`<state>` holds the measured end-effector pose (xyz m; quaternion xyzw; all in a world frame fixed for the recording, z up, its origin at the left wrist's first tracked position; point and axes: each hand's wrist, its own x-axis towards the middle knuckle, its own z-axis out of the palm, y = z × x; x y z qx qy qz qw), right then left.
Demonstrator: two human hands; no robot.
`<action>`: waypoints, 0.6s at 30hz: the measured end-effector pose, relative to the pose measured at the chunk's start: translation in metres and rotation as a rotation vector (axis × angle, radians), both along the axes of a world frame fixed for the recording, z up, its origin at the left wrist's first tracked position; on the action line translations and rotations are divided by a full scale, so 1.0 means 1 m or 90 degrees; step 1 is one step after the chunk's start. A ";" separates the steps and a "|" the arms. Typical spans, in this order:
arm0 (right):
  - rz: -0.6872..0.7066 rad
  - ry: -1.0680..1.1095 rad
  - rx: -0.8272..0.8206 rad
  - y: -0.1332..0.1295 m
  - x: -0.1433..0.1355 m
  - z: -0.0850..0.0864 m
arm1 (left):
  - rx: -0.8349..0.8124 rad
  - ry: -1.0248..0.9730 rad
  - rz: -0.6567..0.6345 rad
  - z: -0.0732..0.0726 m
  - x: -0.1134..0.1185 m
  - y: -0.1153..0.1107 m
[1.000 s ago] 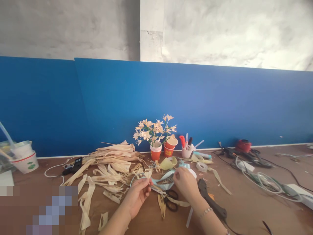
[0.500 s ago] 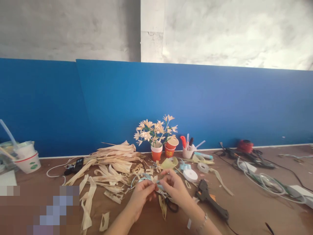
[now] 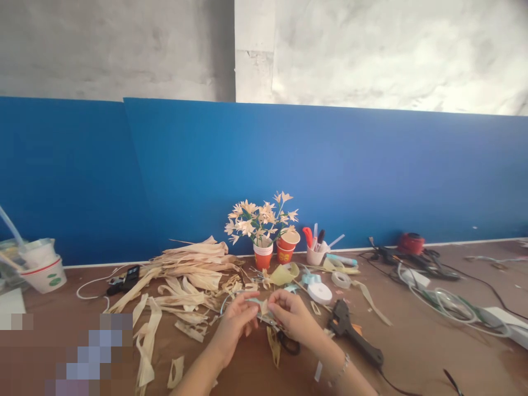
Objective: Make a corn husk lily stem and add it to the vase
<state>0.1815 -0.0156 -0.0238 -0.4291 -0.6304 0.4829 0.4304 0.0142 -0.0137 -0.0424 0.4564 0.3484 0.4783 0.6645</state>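
The left hand (image 3: 233, 324) and the right hand (image 3: 293, 320) face each other just above the brown tabletop (image 3: 239, 377), with a narrow gap between their fingertips; a small pale petal piece (image 3: 263, 308) sits in that gap, its lower end a point; the right thumb and forefinger pinch its right edge, while the left thumb and forefinger reach close to its left side, and I cannot tell whether they grip it.

Scissors (image 3: 290, 344) lie beneath the hands, a black handle loop showing beside the right wrist; a heap of dry husk strips (image 3: 193, 269) borders the left hand closely and leaves little room on that side; the glue gun (image 3: 357, 336) lies to the right of the right forearm, a strip of tabletop showing between them; bare brown surface also shows between the forearms, nearer the person; beyond the fingertips, a white ribbon roll (image 3: 319, 293) and a red cup (image 3: 263, 258) of pale flowers (image 3: 259, 217) close off the way toward the blue partition (image 3: 330, 176) at the table's far edge.
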 end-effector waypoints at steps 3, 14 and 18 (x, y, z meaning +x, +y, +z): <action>0.008 0.007 -0.016 -0.001 -0.001 0.003 | 0.014 0.035 -0.020 0.000 0.002 -0.002; -0.025 -0.003 0.056 -0.003 -0.004 -0.002 | 0.004 0.058 0.031 -0.002 0.006 -0.001; -0.053 -0.008 0.068 -0.001 -0.006 -0.008 | 0.001 0.048 0.164 -0.007 0.003 0.006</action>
